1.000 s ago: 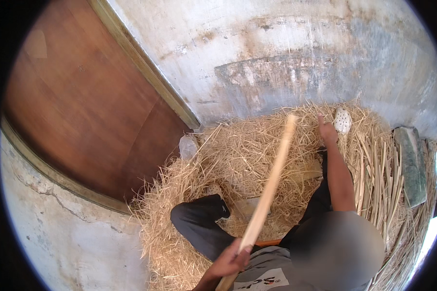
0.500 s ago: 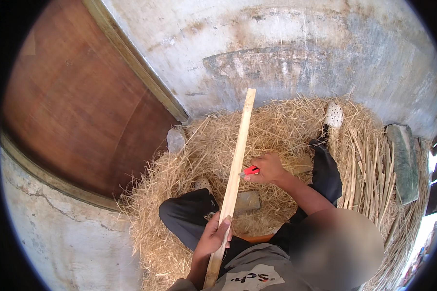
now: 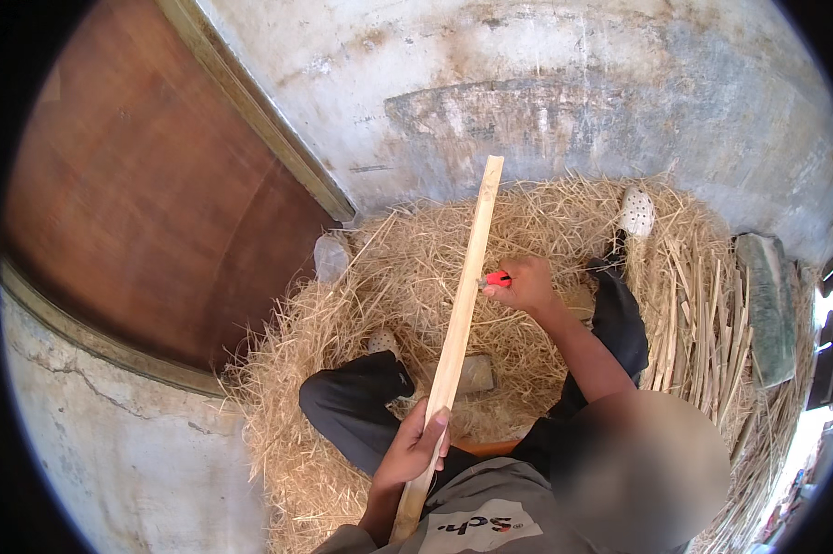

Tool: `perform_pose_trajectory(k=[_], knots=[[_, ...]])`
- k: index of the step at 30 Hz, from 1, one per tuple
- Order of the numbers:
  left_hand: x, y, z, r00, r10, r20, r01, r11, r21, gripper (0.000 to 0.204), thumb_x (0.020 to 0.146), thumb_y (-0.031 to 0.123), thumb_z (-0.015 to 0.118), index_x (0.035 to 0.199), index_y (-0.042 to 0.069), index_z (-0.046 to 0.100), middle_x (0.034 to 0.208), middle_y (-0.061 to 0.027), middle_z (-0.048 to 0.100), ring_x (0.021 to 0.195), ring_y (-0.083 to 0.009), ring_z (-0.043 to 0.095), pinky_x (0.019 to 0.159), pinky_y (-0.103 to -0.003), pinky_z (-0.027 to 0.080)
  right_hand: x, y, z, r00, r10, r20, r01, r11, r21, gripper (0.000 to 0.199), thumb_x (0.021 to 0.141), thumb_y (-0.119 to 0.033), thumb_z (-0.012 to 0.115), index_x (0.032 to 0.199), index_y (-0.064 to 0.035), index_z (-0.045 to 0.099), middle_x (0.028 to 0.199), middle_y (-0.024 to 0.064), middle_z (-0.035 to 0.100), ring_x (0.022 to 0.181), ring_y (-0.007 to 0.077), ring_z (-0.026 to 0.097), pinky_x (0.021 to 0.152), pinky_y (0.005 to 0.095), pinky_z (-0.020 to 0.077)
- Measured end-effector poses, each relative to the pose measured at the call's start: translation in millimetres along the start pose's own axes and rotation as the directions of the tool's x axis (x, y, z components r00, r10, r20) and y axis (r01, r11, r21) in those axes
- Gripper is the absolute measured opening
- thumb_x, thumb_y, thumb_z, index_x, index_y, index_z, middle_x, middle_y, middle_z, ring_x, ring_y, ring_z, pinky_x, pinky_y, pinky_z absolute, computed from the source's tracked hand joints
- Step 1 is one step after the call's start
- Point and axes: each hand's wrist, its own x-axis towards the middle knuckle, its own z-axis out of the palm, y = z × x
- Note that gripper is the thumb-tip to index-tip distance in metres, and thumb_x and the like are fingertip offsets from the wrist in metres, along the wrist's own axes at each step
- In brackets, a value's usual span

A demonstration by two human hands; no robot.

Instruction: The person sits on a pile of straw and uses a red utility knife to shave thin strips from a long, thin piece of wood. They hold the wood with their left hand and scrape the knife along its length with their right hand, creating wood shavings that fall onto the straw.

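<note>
A long, pale strip of split bamboo [image 3: 468, 300] slants up and away from my lap, its far end raised in front of the wall. Low on the strip, my left hand [image 3: 415, 450] is wrapped around it, thumb on top. My right hand [image 3: 525, 283] is closed on a red utility knife [image 3: 498, 279]. The short blade of the knife meets the strip's right edge, above its middle. Part of the knife's handle is hidden inside my fingers.
Straw and shavings [image 3: 416, 258] cover the ground around my legs. A grey block [image 3: 475, 374] lies between them. Thin split sticks [image 3: 703, 323] and a greenish slab [image 3: 767, 309] are at the right. A brown door [image 3: 158, 203] and a stained wall [image 3: 564, 111] stand close by.
My right hand has slid the knife farther up along the strip's edge, away from me. The strip's far end has swung slightly right. My left hand keeps its hold low down.
</note>
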Motion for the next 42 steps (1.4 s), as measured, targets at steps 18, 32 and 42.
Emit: perform_pose_trajectory(k=[18, 32, 42], knots=[[-2, -6, -1, 1.0, 0.0, 0.007, 0.0, 0.999, -0.053, 0.027, 0.103, 0.032, 0.042, 0.108, 0.006, 0.046, 0.064, -0.0012, 0.047, 0.047, -0.0078, 0.045, 0.043, -0.022, 0.041, -10, -32, -10, 0.95, 0.079, 0.302, -0.02, 0.981, -0.192, 0.058, 0.082, -0.069, 0.053, 0.079, -0.0157, 0.074, 0.067, 0.0078, 0.067, 0.066, 0.0285, 0.066, 0.064, 0.0389, 0.0491], [-2, -4, 6, 0.999, -0.008, -0.05, 0.012, 0.996, 0.088, 0.024, 0.103, 0.028, 0.044, 0.109, 0.004, 0.045, 0.067, -0.0014, 0.046, 0.053, -0.0068, 0.047, 0.046, -0.022, 0.044, -8, -1, -8, 0.989, 0.089, 0.116, -0.075, 0.99, -0.121, 0.058, 0.076, -0.068, 0.061, 0.067, -0.0115, 0.068, 0.059, 0.0102, 0.061, 0.055, 0.03, 0.061, 0.053, 0.0425, 0.0476], [-5, -7, 4, 0.998, -0.048, -0.031, 0.05, 0.995, 0.083, 0.025, 0.103, 0.026, 0.044, 0.113, 0.003, 0.044, 0.071, -0.0011, 0.047, 0.057, -0.0065, 0.047, 0.048, -0.023, 0.045, -13, -6, 10, 0.986, 0.092, 0.141, -0.077, 0.991, -0.11, 0.059, 0.071, -0.069, 0.064, 0.063, -0.0107, 0.064, 0.057, 0.0102, 0.06, 0.053, 0.0299, 0.06, 0.05, 0.0419, 0.046]])
